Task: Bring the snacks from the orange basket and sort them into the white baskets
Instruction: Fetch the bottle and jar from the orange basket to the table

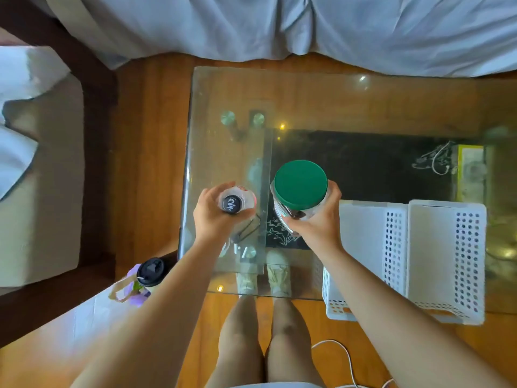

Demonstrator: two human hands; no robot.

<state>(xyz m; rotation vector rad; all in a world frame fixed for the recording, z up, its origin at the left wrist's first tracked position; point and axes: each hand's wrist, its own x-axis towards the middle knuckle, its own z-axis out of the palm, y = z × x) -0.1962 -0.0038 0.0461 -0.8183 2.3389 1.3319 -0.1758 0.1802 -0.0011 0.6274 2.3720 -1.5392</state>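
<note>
Holding a clear jar (291,211) with green lid (300,184), right hand (316,222) has its grip curled round the jar's side, above the glass counter (321,99). Left hand (208,217) grip wraps a clear bottle (237,201) with black cap (231,204), also over the counter, just beside the jar. Two white baskets (444,261) sit side by side at the counter's near right edge, close to the right forearm. Wood floor under the glass, bed with grey sheet (279,23) beyond the far edge. Lidded cup (151,271) on a low surface at left. White cable (344,357) on floor near the legs. Counter's far half open.
</note>
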